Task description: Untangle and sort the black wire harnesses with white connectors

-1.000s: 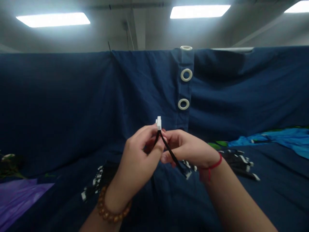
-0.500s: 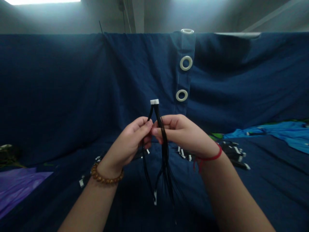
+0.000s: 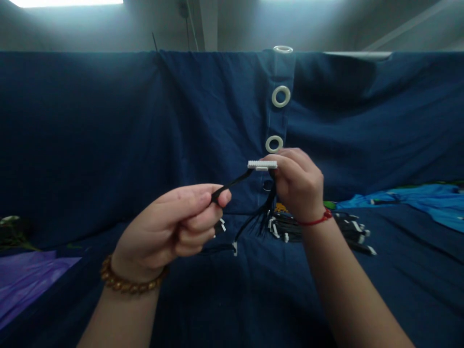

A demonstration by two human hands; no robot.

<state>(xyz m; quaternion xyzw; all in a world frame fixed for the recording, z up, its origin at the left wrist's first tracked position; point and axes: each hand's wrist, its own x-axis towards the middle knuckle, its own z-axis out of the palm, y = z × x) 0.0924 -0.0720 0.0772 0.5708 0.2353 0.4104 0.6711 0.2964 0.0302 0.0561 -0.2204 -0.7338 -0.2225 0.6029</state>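
Observation:
A wire harness with black wires (image 3: 236,181) and a long white connector (image 3: 262,165) is stretched between my two hands. My left hand (image 3: 181,220) pinches one strand of the wires between thumb and forefinger, left of the connector. At the connector's right end, my right hand (image 3: 299,181) is closed on the harness; its fingertips are partly hidden. Loose wires fan out below the right hand. A smaller white connector (image 3: 235,249) hangs lower down, between the hands.
Black harnesses with white ends (image 3: 290,227) lie piled behind my right wrist. A purple sheet (image 3: 32,275) is at the left and a blue plastic bag (image 3: 409,198) at the right. A dark blue curtain (image 3: 217,111) with white rings hangs behind.
My hands have moved apart, the left one to the left and the right one up and right. The long connector has shifted right and turned its toothed side to me; the small connector has risen.

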